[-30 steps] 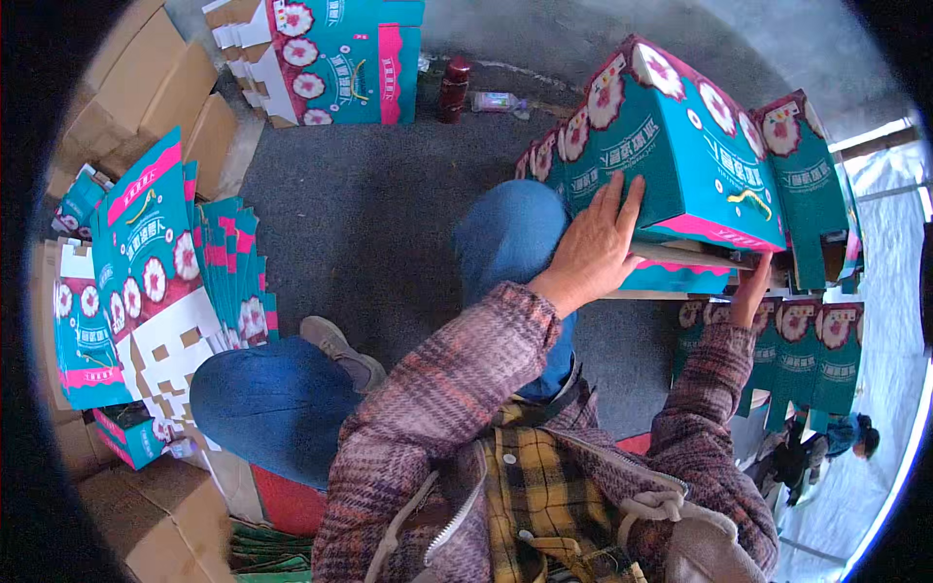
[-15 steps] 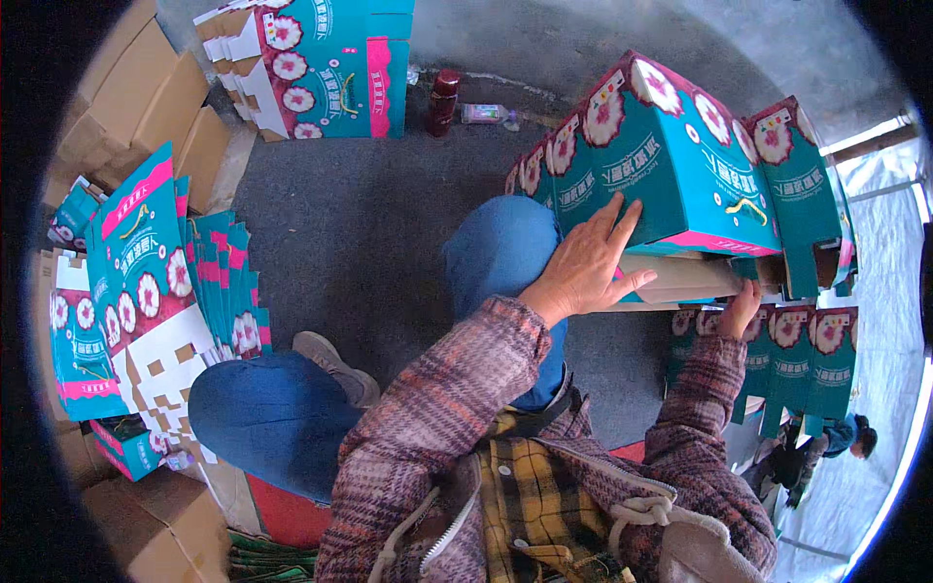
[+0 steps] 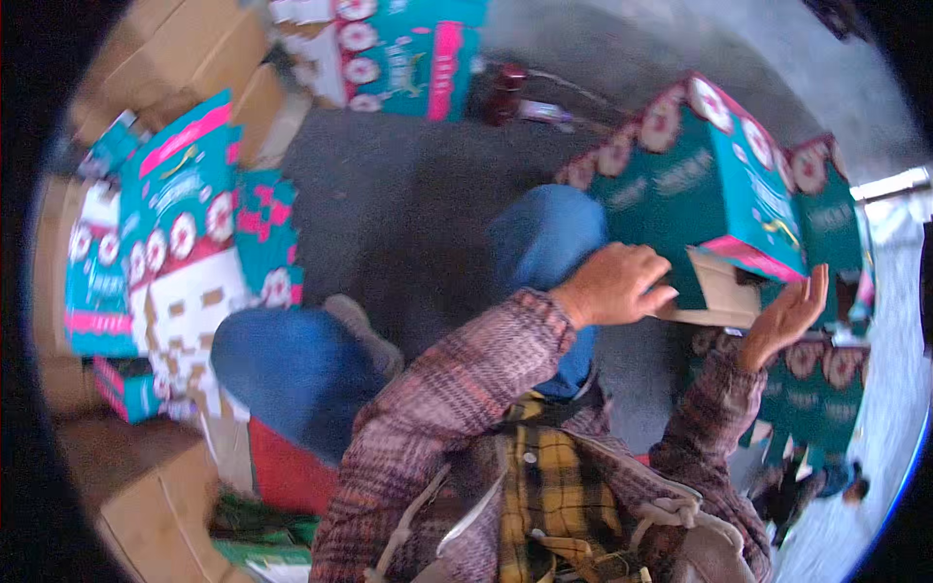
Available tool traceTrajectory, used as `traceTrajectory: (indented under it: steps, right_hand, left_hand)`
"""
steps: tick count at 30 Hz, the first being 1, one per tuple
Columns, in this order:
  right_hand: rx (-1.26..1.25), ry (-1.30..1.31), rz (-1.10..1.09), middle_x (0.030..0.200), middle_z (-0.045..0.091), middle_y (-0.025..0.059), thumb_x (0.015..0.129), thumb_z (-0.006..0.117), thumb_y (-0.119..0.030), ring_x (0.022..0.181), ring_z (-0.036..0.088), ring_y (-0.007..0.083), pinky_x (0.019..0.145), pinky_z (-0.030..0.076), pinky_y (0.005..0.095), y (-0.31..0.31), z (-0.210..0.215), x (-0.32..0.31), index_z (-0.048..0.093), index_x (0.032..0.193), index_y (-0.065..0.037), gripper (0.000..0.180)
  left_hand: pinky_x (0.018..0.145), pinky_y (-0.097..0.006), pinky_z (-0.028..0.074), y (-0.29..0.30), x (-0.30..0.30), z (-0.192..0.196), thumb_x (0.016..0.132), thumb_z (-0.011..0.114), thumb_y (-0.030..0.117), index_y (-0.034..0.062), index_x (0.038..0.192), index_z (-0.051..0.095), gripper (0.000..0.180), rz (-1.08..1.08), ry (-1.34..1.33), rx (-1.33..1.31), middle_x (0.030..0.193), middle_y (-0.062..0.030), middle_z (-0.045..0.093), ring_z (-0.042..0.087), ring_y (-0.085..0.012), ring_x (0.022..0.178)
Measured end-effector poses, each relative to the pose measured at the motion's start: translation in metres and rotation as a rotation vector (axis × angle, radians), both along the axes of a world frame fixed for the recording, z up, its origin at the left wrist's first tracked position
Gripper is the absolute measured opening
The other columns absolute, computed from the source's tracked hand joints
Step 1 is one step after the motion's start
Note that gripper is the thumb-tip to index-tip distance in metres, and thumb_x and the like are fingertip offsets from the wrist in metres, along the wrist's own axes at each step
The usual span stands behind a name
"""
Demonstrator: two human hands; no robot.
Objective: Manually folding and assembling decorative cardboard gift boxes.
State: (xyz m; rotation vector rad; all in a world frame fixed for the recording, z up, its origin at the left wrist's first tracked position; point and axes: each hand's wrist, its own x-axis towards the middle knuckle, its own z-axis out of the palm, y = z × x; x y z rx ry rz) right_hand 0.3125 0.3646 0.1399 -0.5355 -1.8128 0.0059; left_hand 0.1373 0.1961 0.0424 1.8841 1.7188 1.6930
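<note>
A teal carton (image 3: 651, 185) with maroon and pink bands and pictures of round white pieces lies on its side by my knee. Its end toward me stands partly open, showing brown cardboard flaps (image 3: 724, 287). My left hand (image 3: 614, 284) is at the carton's near left corner, fingers loosely bent and thumb apart, with nothing visible in it. My right hand (image 3: 785, 316) is at the near right corner, fingers stretched upward beside the pink edge. Blur hides whether the fingertips press on the card.
Flattened teal cartons (image 3: 180, 223) are stacked at the left, more (image 3: 398, 58) at the far side. Brown boxes (image 3: 185, 58) line the left edge. A dark red flask (image 3: 505, 94) stands behind. Made-up cartons (image 3: 812, 389) sit at the right; another person (image 3: 821, 486) is beyond them.
My left hand has come off the carton's side toward its near corner. My right hand has left the flap it held and straightened its fingers. The whole view has shifted.
</note>
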Motion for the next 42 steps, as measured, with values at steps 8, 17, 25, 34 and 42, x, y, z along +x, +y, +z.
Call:
traceTrajectory:
  steps: [8,17,25,34,42]
  right_hand:
    - [-0.072,-0.504,0.622,0.104,0.063,0.0204,0.083,0.05,0.008,0.096,0.062,0.034,0.084,0.048,0.0391,-0.147,-0.031,-0.11,0.06,0.107,0.003,0.027]
    - [-0.067,-0.874,1.019,0.096,0.063,0.0185,0.084,0.058,-0.001,0.087,0.062,0.0355,0.077,0.049,0.0377,-0.207,-0.011,-0.239,0.061,0.104,0.001,0.021]
    - [-0.089,-1.082,1.006,0.101,0.063,0.02,0.086,0.056,-0.005,0.09,0.063,0.0367,0.076,0.05,0.0394,-0.17,-0.085,-0.29,0.059,0.107,0.0,0.021]
    - [-0.09,-1.232,0.959,0.098,0.063,0.0197,0.087,0.056,-0.008,0.086,0.063,0.0368,0.073,0.05,0.041,-0.184,-0.099,-0.295,0.06,0.105,0.0,0.019]
    - [-0.134,-1.282,0.913,0.103,0.063,0.0191,0.088,0.056,-0.009,0.09,0.063,0.0346,0.075,0.05,0.0392,-0.176,-0.096,-0.3,0.06,0.109,0.0,0.023]
  left_hand:
    - [0.081,-0.036,0.049,-0.209,-0.051,0.06,0.083,0.063,0.01,0.0018,0.105,0.06,0.024,0.375,-0.263,-0.039,0.101,-0.0133,0.064,0.063,-0.0285,0.092]
    - [0.081,-0.029,0.047,-0.41,-0.114,-0.017,0.095,0.051,0.019,-0.0024,0.107,0.059,0.026,1.289,-0.849,0.174,0.098,-0.0105,0.065,0.061,-0.0154,0.09]
    - [0.097,-0.043,0.04,-0.368,-0.23,-0.133,0.086,0.059,0.052,0.0007,0.136,0.03,0.078,0.641,-1.704,0.518,0.133,-0.016,0.045,0.048,-0.0305,0.119]
    - [0.101,-0.048,0.036,-0.374,-0.304,-0.171,0.084,0.062,0.05,0.0091,0.139,0.025,0.078,0.674,-1.635,1.279,0.138,-0.0131,0.041,0.041,-0.0285,0.127]
    - [0.098,-0.044,0.043,-0.408,-0.299,-0.152,0.088,0.064,0.034,0.0071,0.11,0.046,0.039,0.656,-1.517,1.429,0.125,-0.0151,0.054,0.053,-0.0275,0.118]
